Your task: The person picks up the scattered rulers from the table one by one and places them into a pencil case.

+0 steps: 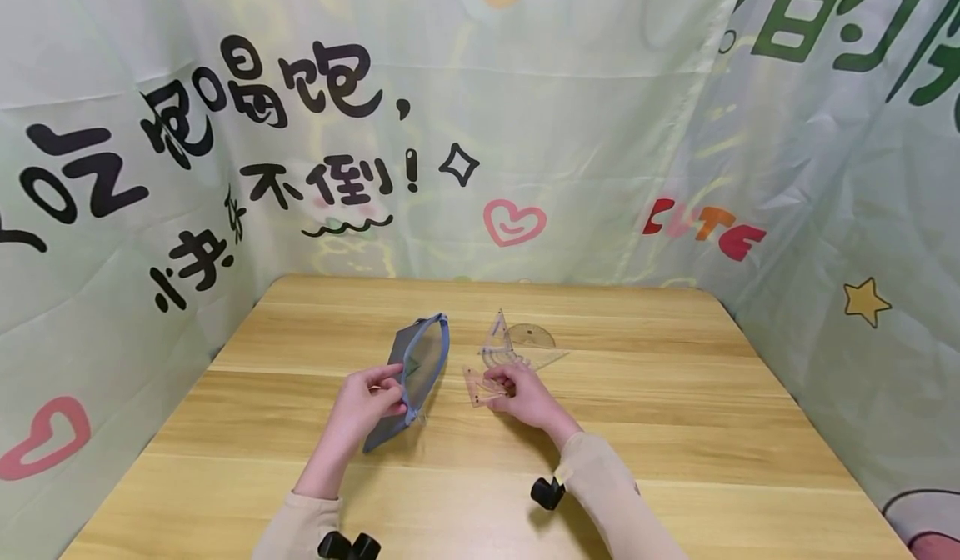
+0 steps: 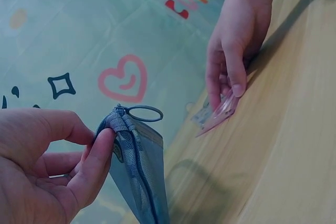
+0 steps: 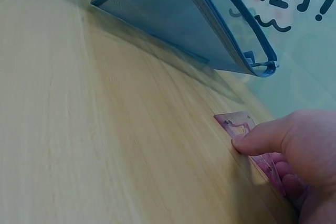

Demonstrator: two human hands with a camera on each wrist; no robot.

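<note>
My left hand (image 1: 363, 402) pinches the rim of a blue zip pouch (image 1: 386, 437) with see-through sides, between thumb and fingers. The pouch stands tilted on its edge with its zipped mouth spread, facing right. In the left wrist view a zip pull (image 2: 147, 113) hangs at the pinched end. Just right of the pouch, my right hand (image 1: 531, 397) holds a small pink-edged clear set square (image 3: 231, 120) between thumb and fingers, low over the table. Beyond that hand lie a clear set square (image 1: 495, 337) and a half-round clear protractor (image 1: 534, 335), overlapping.
The wooden table (image 1: 675, 427) extends on both sides of the hands. Printed cloth (image 1: 585, 143) hangs behind it and along both sides. Black cameras (image 1: 547, 493) are worn at both wrists.
</note>
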